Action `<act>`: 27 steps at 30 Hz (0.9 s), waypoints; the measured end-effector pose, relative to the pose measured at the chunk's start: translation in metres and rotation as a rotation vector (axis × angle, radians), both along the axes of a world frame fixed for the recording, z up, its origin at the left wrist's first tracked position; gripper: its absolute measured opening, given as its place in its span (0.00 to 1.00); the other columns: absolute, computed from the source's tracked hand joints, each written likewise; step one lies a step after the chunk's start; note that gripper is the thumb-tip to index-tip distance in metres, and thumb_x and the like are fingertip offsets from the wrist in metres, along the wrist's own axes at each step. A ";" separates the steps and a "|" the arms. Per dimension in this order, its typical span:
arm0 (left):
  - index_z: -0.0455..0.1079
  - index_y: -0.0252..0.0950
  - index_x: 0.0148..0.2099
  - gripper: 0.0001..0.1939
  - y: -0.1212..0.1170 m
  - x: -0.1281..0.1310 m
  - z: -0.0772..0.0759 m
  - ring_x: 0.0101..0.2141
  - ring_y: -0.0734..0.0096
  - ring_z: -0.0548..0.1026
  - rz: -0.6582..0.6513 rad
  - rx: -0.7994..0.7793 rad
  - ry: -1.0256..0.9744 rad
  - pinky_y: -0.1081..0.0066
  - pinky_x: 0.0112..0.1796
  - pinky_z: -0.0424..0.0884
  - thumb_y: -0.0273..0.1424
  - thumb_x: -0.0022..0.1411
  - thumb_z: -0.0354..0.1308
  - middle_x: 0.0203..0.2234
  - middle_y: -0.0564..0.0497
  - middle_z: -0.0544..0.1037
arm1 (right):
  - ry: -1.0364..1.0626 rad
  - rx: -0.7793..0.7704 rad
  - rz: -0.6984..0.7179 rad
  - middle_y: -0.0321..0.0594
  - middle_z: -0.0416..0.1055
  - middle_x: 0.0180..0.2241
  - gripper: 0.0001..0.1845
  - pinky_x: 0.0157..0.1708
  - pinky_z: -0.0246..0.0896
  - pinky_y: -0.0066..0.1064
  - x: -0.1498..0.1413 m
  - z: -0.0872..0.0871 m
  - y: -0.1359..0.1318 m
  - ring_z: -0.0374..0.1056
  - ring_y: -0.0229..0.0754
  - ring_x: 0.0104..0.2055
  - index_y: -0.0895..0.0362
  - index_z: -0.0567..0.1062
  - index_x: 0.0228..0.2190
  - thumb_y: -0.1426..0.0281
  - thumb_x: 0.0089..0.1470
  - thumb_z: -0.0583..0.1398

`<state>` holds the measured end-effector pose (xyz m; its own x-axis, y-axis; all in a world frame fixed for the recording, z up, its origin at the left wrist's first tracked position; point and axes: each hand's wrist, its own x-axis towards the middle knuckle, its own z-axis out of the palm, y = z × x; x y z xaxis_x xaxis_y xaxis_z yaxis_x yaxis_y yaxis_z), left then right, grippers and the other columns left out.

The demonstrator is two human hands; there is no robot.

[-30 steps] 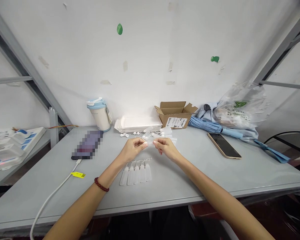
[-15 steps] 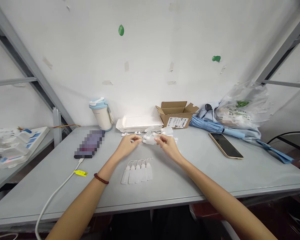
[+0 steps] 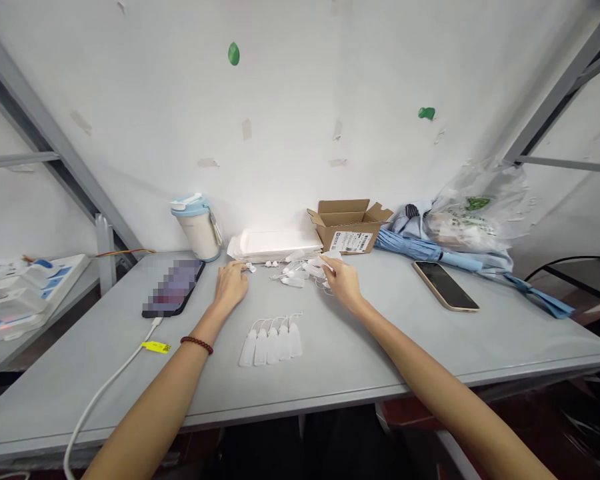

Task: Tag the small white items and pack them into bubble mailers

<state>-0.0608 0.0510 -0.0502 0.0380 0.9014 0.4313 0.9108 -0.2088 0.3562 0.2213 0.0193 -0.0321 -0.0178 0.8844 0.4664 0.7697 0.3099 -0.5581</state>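
My left hand [image 3: 231, 284] is at the back left of the table, fingers bent and close together, tips on a small white piece [image 3: 251, 268] whose kind is too small to make out. My right hand [image 3: 343, 283] is over the right side of a loose pile of translucent white tags with thin cords [image 3: 294, 282]. Its thumb and forefinger are apart, and its other fingers are partly hidden. Nearer the front edge, several matching tags [image 3: 273, 345] lie side by side in a neat row, cords pointing away from me.
Behind the pile are a stack of white flat packs [image 3: 275, 245] and an open cardboard box [image 3: 347, 230]. A tumbler [image 3: 197, 230] and a phone on a cable [image 3: 173, 290] are at left. Another phone [image 3: 446, 287], a folded blue umbrella [image 3: 430, 250] and a plastic bag [image 3: 475, 213] are at right.
My left hand has moved left, away from the pile to the small white pieces. My right hand has shifted slightly right and back. The tag between the hands now lies in the pile.
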 end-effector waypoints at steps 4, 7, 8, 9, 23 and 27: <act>0.71 0.30 0.44 0.17 -0.001 0.002 0.001 0.48 0.54 0.69 -0.036 0.034 0.000 0.58 0.50 0.61 0.21 0.52 0.47 0.45 0.38 0.74 | -0.021 0.045 -0.014 0.45 0.70 0.46 0.18 0.36 0.60 0.34 -0.001 0.000 -0.001 0.67 0.43 0.36 0.54 0.75 0.46 0.73 0.55 0.53; 0.71 0.31 0.44 0.17 -0.003 0.005 0.003 0.47 0.56 0.69 -0.038 -0.003 0.012 0.60 0.50 0.62 0.21 0.53 0.48 0.45 0.41 0.74 | -0.005 0.154 -0.005 0.47 0.68 0.47 0.16 0.38 0.61 0.35 -0.003 0.003 -0.004 0.66 0.46 0.43 0.55 0.75 0.43 0.71 0.54 0.54; 0.71 0.31 0.44 0.17 -0.004 0.006 0.003 0.47 0.56 0.69 -0.028 -0.023 0.021 0.60 0.49 0.63 0.22 0.54 0.48 0.44 0.40 0.74 | 0.017 0.168 0.023 0.47 0.68 0.45 0.15 0.38 0.61 0.35 -0.004 0.005 -0.006 0.66 0.46 0.43 0.56 0.75 0.42 0.71 0.53 0.55; 0.71 0.30 0.44 0.16 -0.005 0.007 0.004 0.46 0.55 0.70 -0.016 -0.044 0.032 0.60 0.48 0.64 0.23 0.55 0.48 0.43 0.40 0.74 | 0.048 0.154 0.068 0.46 0.70 0.42 0.13 0.38 0.61 0.34 -0.006 0.008 -0.008 0.66 0.45 0.41 0.57 0.75 0.40 0.70 0.53 0.55; 0.75 0.33 0.36 0.11 -0.021 0.028 0.019 0.34 0.62 0.75 -0.101 -0.227 -0.156 0.68 0.38 0.69 0.28 0.50 0.56 0.31 0.46 0.79 | 0.200 -0.705 0.888 0.32 0.66 0.17 0.11 0.21 0.48 0.24 -0.019 0.044 -0.049 0.55 0.31 0.20 0.60 0.75 0.30 0.64 0.50 0.60; 0.75 0.32 0.33 0.11 -0.026 0.036 0.023 0.31 0.62 0.76 -0.181 -0.321 -0.498 0.68 0.35 0.70 0.31 0.44 0.60 0.26 0.47 0.79 | 0.066 -0.801 0.960 0.32 0.67 0.18 0.11 0.22 0.51 0.23 -0.022 0.042 -0.051 0.58 0.31 0.20 0.60 0.77 0.32 0.65 0.51 0.60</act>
<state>-0.0250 0.0253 -0.0269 0.0666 0.9872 0.1452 0.5790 -0.1567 0.8001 0.1996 -0.0317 0.0098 -0.8090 0.5624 -0.1712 0.3846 0.2862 -0.8776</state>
